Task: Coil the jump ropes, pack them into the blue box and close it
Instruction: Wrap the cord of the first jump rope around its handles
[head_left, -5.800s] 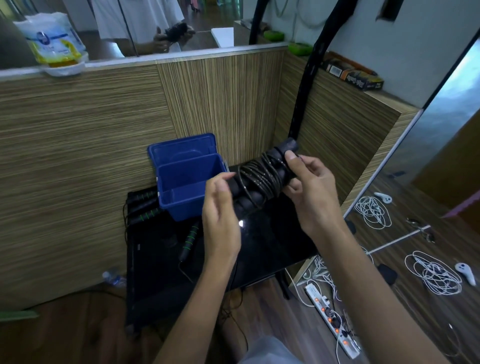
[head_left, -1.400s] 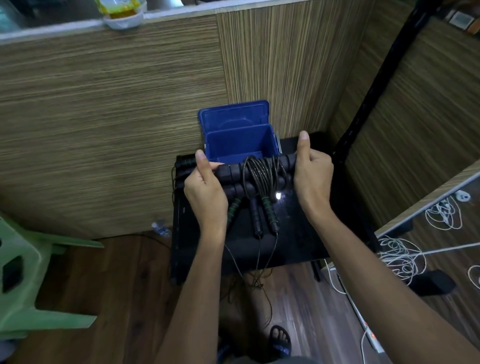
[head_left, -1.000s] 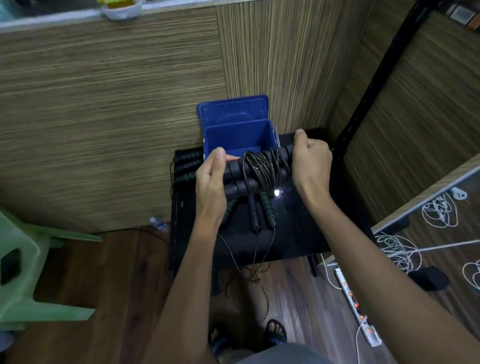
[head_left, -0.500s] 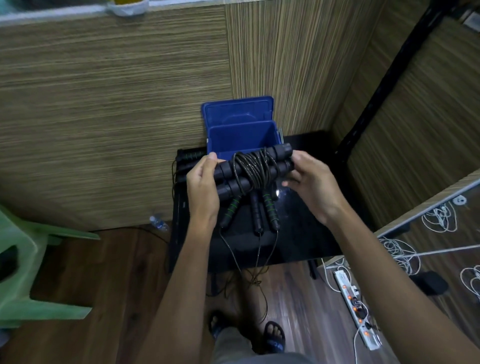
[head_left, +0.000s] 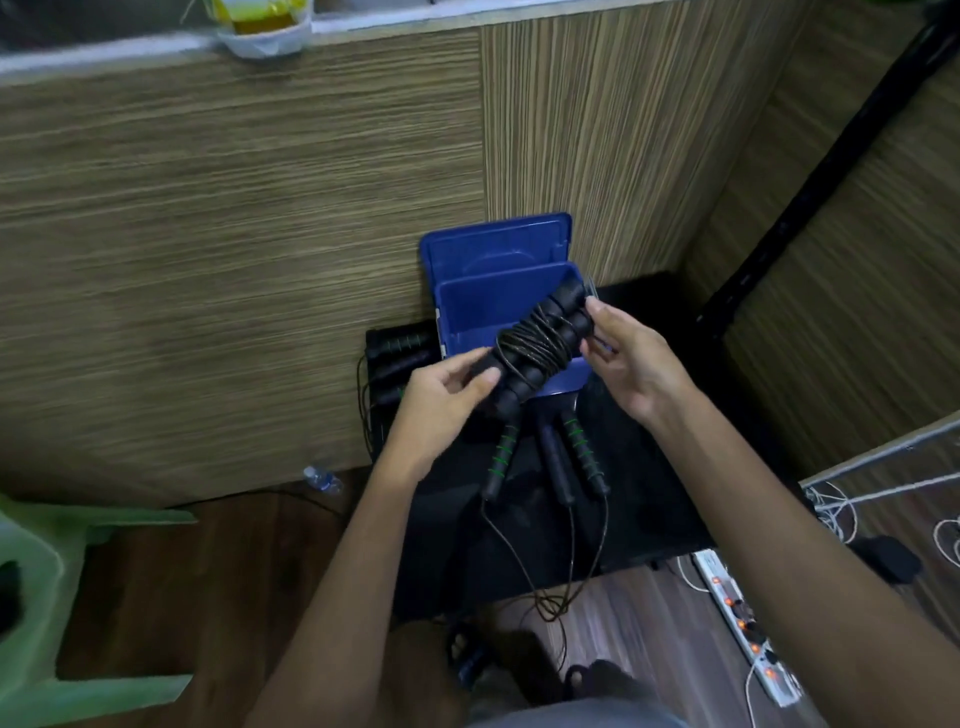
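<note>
Black coiled rope bundle (head_left: 537, 345) btwn both hands, L hand (head_left: 441, 402) & R hand (head_left: 631, 358) gripping ends, over blue box (head_left: 470, 312)

Both hands (head_left: 631, 364) hold coiled rope (head_left: 537, 345) (over box (head_left: 467, 306)).

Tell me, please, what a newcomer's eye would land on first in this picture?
Probably the coiled jump rope, held at each end by the left hand and right hand over the open blue box at centre. Next, three loose handles on the black table just below.
</note>
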